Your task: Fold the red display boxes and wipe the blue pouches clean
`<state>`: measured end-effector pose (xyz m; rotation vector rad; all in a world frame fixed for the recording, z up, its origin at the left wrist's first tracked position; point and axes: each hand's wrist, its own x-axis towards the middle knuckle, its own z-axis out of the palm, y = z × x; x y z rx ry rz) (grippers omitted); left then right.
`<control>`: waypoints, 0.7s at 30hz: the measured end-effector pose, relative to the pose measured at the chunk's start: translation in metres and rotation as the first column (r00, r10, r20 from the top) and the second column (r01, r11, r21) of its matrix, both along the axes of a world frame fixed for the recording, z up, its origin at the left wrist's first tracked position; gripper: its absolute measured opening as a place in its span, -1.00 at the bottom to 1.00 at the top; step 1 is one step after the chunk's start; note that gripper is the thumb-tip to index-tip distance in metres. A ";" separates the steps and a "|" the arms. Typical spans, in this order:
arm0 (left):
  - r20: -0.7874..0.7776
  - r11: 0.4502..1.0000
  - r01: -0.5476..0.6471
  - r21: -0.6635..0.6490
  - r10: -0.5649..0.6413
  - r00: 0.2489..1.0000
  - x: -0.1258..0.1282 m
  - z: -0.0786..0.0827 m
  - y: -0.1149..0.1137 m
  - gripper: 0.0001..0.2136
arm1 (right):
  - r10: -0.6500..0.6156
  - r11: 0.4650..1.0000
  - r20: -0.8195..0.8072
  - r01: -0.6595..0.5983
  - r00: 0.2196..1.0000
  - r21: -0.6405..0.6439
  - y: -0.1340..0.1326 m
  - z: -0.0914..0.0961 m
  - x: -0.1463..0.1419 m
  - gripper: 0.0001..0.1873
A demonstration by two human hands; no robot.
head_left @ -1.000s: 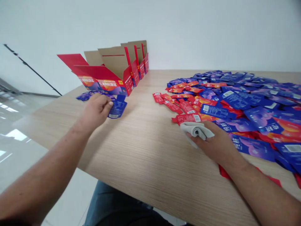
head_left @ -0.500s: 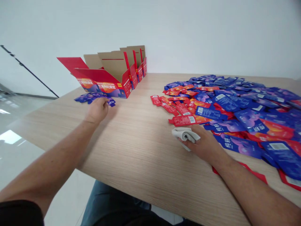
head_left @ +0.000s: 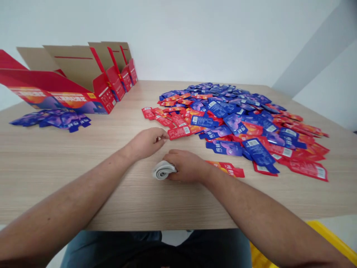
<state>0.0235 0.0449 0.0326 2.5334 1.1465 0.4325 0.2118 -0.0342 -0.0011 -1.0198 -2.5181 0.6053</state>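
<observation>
My right hand is wrapped round a rolled light-grey cloth, held at the table's near middle. My left hand is just beyond it, fingers bent with a small gap between thumb and fingertips, and nothing visible in them. Its fingertips reach the left end of a red pouch; whether they touch it I cannot tell. That pouch lies at the near left edge of a big heap of blue and red pouches. A row of purple-blue pouches lies at the left.
Several open red cartons stand in a line at the left, flaps up, behind the row of purple-blue pouches. A white wall rises behind the wooden table. Something yellow shows below the table at the lower right.
My left hand has left the row of purple-blue pouches and come right, to the heap's edge. My right hand has drawn nearer to me with the cloth. The view has turned right.
</observation>
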 end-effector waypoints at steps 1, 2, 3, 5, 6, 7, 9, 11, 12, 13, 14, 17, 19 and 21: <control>-0.026 0.999 0.047 -0.003 -0.047 0.999 0.012 0.003 0.001 -0.75 | -0.010 1.000 -0.001 0.010 1.000 0.005 -0.001 0.000 -0.001 -0.78; -0.052 0.995 0.098 -0.010 -0.098 0.994 0.024 0.006 0.002 -0.75 | -0.019 1.000 0.000 0.019 1.000 0.004 -0.001 0.000 -0.001 -0.79; -0.081 0.988 0.153 -0.021 -0.155 0.985 0.036 0.009 0.002 -0.76 | -0.023 1.000 0.004 0.023 1.000 -0.004 -0.001 0.000 -0.002 -0.79; -0.151 0.964 0.263 -0.044 -0.267 0.952 0.063 0.017 0.004 -0.75 | -0.026 0.999 0.021 0.026 0.999 -0.023 -0.001 0.000 -0.002 -0.80; -0.191 0.947 0.316 -0.054 -0.321 0.928 0.077 0.019 0.005 -0.75 | -0.030 0.999 0.034 0.030 0.999 -0.026 -0.001 0.000 -0.003 -0.79; -0.228 0.932 0.358 -0.062 -0.363 0.904 0.092 0.020 0.006 -0.74 | -0.036 0.999 0.046 0.037 0.998 -0.023 0.000 0.000 -0.003 -0.77; -0.292 0.901 0.430 -0.060 -0.428 0.855 0.122 0.019 0.008 -0.73 | -0.032 0.999 0.046 0.032 0.998 -0.005 0.001 0.000 -0.003 -0.70; -0.368 0.883 0.470 -0.017 -0.442 0.818 0.150 0.014 0.010 -0.71 | -0.004 1.000 0.038 0.004 0.999 0.006 0.002 -0.001 -0.004 -0.63; -0.414 0.878 0.479 0.002 -0.435 0.800 0.162 0.010 0.011 -0.69 | 0.009 1.000 0.034 -0.009 0.999 0.010 0.002 -0.001 -0.004 -0.60; -0.459 0.881 0.474 0.015 -0.415 0.786 0.172 0.007 0.012 -0.65 | 0.015 1.000 0.028 -0.016 0.999 0.020 0.002 -0.003 -0.004 -0.56; -0.498 0.887 0.461 0.021 -0.391 0.774 0.181 0.004 0.012 -0.61 | 0.010 0.999 0.025 -0.011 1.000 0.034 0.003 -0.004 -0.004 -0.53; -0.551 0.916 0.400 0.016 -0.326 0.768 0.195 -0.004 0.012 -0.50 | -0.026 0.996 0.012 0.025 1.000 0.086 0.005 -0.011 -0.005 -0.48; -0.551 0.924 0.382 0.003 -0.317 0.772 0.198 -0.006 0.012 -0.50 | -0.028 0.995 0.001 0.028 1.000 0.097 0.007 -0.014 -0.005 -0.51; -0.547 0.928 0.372 -0.018 -0.321 0.773 0.198 -0.006 0.013 -0.53 | -0.014 0.995 -0.011 0.015 1.000 0.099 0.008 -0.015 -0.006 -0.53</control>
